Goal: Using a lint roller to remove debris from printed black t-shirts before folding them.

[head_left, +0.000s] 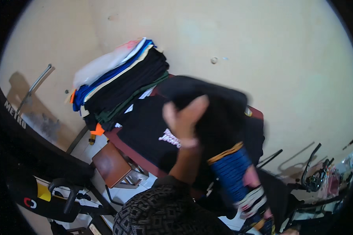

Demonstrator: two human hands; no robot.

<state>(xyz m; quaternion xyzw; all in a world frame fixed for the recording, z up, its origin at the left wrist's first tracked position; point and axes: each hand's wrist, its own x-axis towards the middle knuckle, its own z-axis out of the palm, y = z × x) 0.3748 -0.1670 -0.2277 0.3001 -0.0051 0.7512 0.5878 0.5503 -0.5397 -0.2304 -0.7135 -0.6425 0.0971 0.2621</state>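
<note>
My left hand, smeared by motion, reaches over the table with thumb and fingers apart. Just beside it, a dark folded cloth is also blurred and seems lifted; I cannot tell whether the hand touches it. Below lies a black T-shirt with a pale print, spread on a dark red tabletop. A blue patterned cloth with an orange edge is right of my forearm. My right hand cannot be made out.
Folded clothes form a tall pile at the table's back left, against a pale wall. A brown stool stands before the table's left side. Black exercise equipment is at the lower left; a bicycle-like machine is at the right.
</note>
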